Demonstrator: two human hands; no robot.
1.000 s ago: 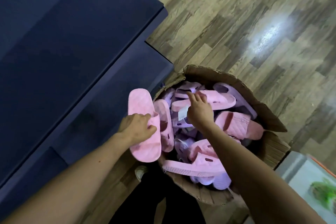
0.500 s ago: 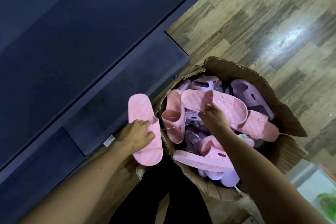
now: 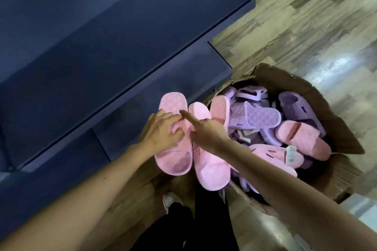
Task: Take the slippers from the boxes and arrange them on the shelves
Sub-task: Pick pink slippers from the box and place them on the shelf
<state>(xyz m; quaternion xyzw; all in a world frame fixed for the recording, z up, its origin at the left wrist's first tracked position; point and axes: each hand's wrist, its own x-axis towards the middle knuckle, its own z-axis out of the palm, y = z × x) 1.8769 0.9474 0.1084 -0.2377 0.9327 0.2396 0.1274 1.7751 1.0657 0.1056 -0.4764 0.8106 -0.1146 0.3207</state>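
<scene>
While two pink slippers are held side by side, touching, just left of the cardboard box, the left hand curls round the strap of the left pink slipper. The right hand grips the right pink slipper, forefinger stretched along it, probably to square them up as a matched pair. Both hang outside the box, near the dark blue shelves on the left. Purple slippers and more pink ones lie heaped inside, so plenty remains.
</scene>
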